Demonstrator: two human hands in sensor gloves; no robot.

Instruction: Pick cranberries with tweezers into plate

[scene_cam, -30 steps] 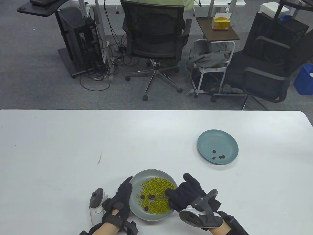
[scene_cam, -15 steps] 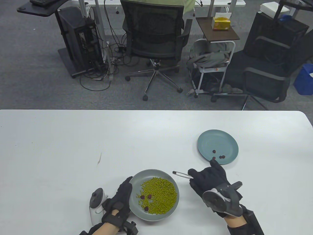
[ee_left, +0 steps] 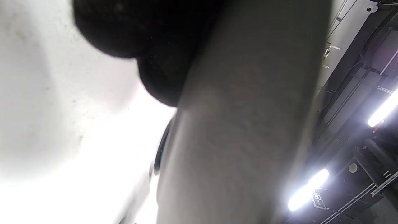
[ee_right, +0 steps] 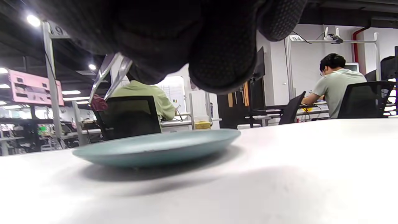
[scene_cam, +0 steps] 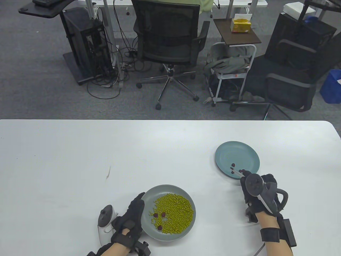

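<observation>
A grey plate point(scene_cam: 148, 195) near the table's front edge holds green beans point(scene_cam: 175, 212) and three dark red cranberries point(scene_cam: 163, 214). My left hand point(scene_cam: 134, 210) grips its left rim; in the left wrist view my fingers point(ee_left: 149, 40) lie against the plate's underside point(ee_left: 242, 124). My right hand point(scene_cam: 244, 184) holds metal tweezers point(scene_cam: 235, 171) with their tips over the near edge of the blue plate point(scene_cam: 234, 152), where a few cranberries point(scene_cam: 233, 165) lie. In the right wrist view the tweezers point(ee_right: 110, 77) pinch a cranberry point(ee_right: 99, 103) above the blue plate point(ee_right: 155, 147).
The white table point(scene_cam: 80, 160) carries a small brown mark point(scene_cam: 108, 173) left of centre. Beyond the far edge stand office chairs point(scene_cam: 167, 40), a PC tower point(scene_cam: 88, 45) and a side cart point(scene_cam: 234, 66).
My right hand has lifted the tweezers with a cranberry out of the grey plate and carried them right and away, to the blue plate's near edge. The left hand has not moved.
</observation>
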